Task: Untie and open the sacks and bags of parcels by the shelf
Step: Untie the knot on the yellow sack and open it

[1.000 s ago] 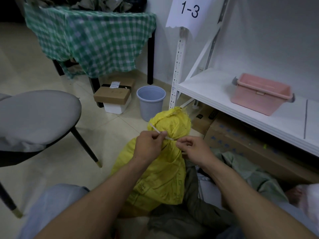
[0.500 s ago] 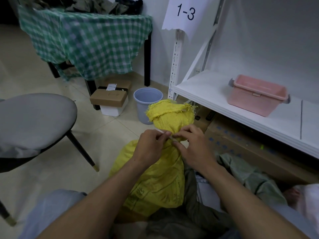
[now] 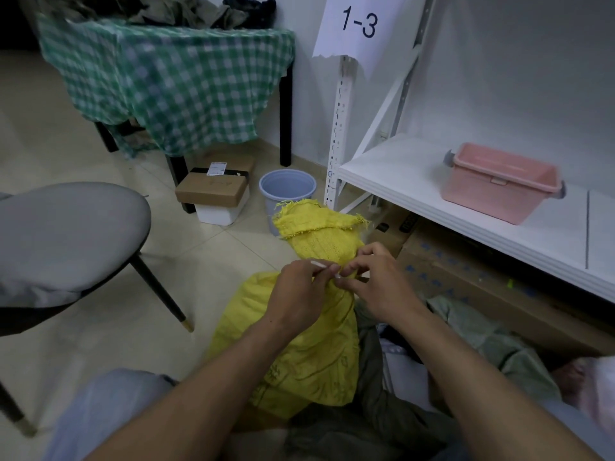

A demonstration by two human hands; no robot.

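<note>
The left hand (image 3: pixel 298 291) pinches the white tie (image 3: pixel 318 263) round the neck of the yellow sack (image 3: pixel 309 354). The right hand (image 3: pixel 379 291) pinches it too. The sack stands on the floor by the shelf (image 3: pixel 416 181). It looks soft and floppy, so hold the neck.

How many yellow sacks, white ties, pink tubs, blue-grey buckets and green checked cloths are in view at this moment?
yellow sack: 1
white tie: 1
pink tub: 1
blue-grey bucket: 1
green checked cloth: 1
Total: 5
</note>
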